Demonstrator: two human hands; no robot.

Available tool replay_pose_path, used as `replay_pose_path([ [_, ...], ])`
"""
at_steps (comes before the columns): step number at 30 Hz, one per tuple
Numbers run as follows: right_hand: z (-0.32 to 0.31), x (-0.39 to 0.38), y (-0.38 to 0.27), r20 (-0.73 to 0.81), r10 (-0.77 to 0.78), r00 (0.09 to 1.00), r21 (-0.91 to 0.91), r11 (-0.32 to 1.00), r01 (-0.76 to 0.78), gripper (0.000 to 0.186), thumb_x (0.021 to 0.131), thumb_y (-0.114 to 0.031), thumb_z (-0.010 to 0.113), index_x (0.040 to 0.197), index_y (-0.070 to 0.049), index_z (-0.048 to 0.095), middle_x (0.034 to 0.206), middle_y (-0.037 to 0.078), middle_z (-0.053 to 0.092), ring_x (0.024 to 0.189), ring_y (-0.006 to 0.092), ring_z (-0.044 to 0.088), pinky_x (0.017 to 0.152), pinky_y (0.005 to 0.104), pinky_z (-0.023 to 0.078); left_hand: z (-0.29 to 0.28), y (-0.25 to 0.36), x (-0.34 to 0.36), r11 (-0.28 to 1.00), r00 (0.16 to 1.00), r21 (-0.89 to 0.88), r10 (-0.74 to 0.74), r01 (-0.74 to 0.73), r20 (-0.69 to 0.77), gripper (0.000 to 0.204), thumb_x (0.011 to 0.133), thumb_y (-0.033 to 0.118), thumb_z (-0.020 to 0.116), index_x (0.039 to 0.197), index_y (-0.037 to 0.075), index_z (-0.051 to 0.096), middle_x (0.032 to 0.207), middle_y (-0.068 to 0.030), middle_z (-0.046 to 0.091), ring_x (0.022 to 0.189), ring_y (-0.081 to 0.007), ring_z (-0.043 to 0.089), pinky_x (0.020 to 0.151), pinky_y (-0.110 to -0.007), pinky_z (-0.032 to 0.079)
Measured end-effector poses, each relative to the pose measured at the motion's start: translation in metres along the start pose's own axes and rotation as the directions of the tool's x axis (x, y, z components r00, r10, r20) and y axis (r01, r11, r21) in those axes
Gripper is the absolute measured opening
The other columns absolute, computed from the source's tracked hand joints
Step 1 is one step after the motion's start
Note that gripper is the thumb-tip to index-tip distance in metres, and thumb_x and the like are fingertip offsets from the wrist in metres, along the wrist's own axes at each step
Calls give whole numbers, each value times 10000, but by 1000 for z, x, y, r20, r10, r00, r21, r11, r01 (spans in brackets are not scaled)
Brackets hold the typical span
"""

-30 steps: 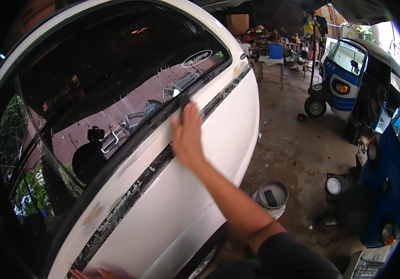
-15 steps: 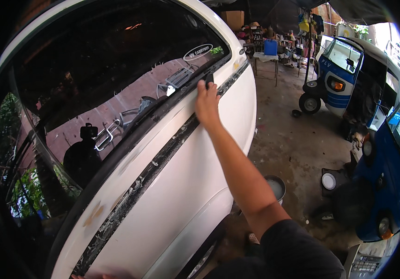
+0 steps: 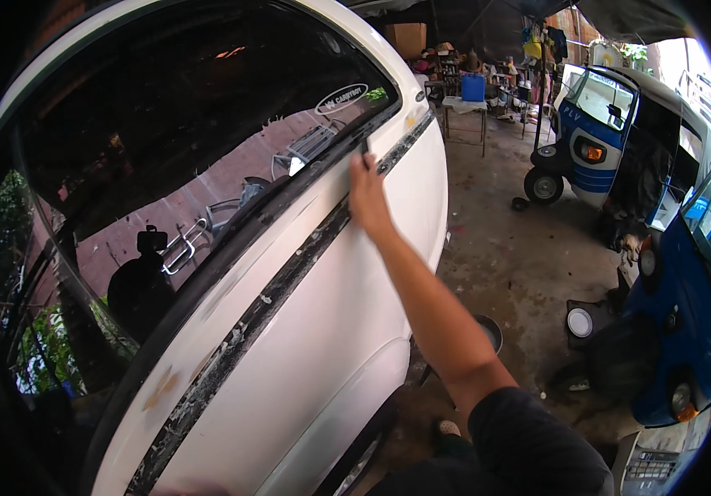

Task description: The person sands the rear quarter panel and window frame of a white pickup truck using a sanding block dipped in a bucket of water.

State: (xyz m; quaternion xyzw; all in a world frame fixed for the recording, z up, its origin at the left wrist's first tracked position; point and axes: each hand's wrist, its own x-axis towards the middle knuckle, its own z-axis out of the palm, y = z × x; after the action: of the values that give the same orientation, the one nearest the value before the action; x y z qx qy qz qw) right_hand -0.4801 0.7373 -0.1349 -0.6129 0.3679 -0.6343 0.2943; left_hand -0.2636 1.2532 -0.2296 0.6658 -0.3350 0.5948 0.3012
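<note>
A white vehicle body panel (image 3: pixel 314 318) fills the left and middle, with a dark, tinted window (image 3: pixel 207 91) above it. Along the panel runs a black strip (image 3: pixel 248 307) marked with pale scuffs and residue. My right hand (image 3: pixel 367 197) reaches up to the ledge between window and strip. Its fingers are closed on a small dark block (image 3: pixel 365 147), mostly hidden and pressed to the painted surface. Dull grey and tan patches mark the paint nearby. Only a blurred sliver of my left hand (image 3: pixel 180 493) shows at the lower edge, near the strip's lower end.
Beside my right arm, a round basin (image 3: pixel 490 332) is partly covered. A white dish (image 3: pixel 579 322) lies on the concrete floor (image 3: pixel 512 273). Blue-and-white three-wheeler (image 3: pixel 595 157) and blue vehicle (image 3: pixel 679 339) stand at right. Farther back, a small table (image 3: pixel 465 106) holds a blue container (image 3: pixel 472 88).
The view has shifted slightly, so the panel sits a little further left. My right hand stays by the window ledge, the block less visible. The left fingers show less at the lower edge.
</note>
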Motion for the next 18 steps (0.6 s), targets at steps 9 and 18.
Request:
replay_pose_path([
  [9,-49,95,31,-114,86,990,68,995,-79,724,1041,-508,291,1405,112,372,1466,314,389,1404,435,319,1194,475,137,12,18,8,998,1000,70,5,-4,-17,727,1021,512,373,1462,-61,303,1518,-277,293,1431,-497,167,1130,-664,157],
  [18,-22,41,34,-34,-87,996,22,996,88,741,1054,-476,271,1461,143,274,1554,319,236,1492,379,159,1215,467,44,11,22,11,981,1000,195,-15,19,-19,716,1040,521,283,1457,-59,336,1518,-257,314,1433,-489,170,1132,-664,186],
])
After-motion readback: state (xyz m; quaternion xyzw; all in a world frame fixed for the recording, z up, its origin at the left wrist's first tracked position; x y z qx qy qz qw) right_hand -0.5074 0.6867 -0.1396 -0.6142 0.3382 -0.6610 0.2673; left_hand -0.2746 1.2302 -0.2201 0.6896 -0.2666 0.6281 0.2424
